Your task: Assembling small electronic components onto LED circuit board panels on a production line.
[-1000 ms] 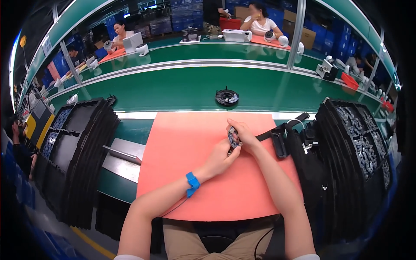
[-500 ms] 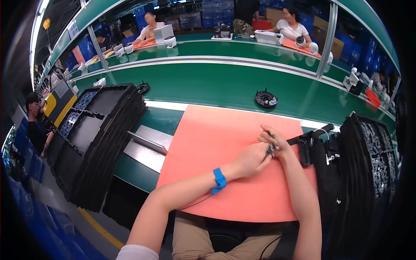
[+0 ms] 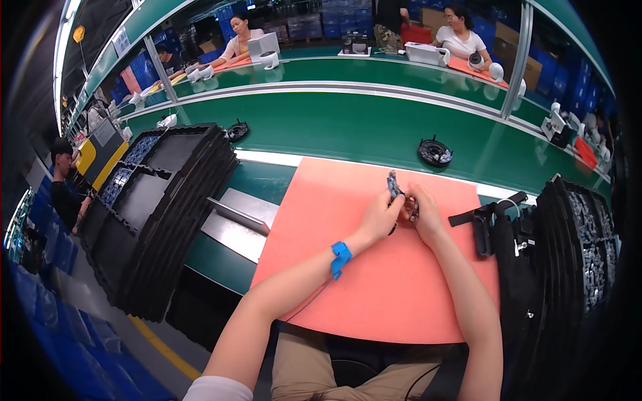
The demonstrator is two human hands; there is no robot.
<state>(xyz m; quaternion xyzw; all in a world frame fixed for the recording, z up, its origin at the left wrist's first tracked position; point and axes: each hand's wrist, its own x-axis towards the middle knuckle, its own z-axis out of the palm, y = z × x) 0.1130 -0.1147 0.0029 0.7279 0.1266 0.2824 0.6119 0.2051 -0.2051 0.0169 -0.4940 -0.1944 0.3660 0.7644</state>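
Both hands are close together above the orange-pink mat (image 3: 321, 267). My left hand (image 3: 381, 218), with a blue strap (image 3: 341, 255) round the wrist, is closed on a small grey-and-black part (image 3: 393, 182) that sticks up past the fingertips. My right hand (image 3: 426, 215) is beside it, fingers curled round another small dark metallic piece (image 3: 414, 211). The fingers cover most of both pieces, and I cannot tell whether they are joined. Right of the hands, a black tool holder (image 3: 483, 232) stands at the mat's edge.
Stacked black trays rise at left (image 3: 167, 200) and right (image 3: 565, 234), the right stack's top tray full of small parts. A metal plate (image 3: 234, 230) lies left of the mat. Beyond, the green conveyor (image 3: 334, 120) carries round black parts (image 3: 435, 153). Other people sit across it.
My hands have turned and drawn slightly apart, the left one shifting a little left and up. The grey-and-black part now shows above its fingers. The whole view has shifted slightly.
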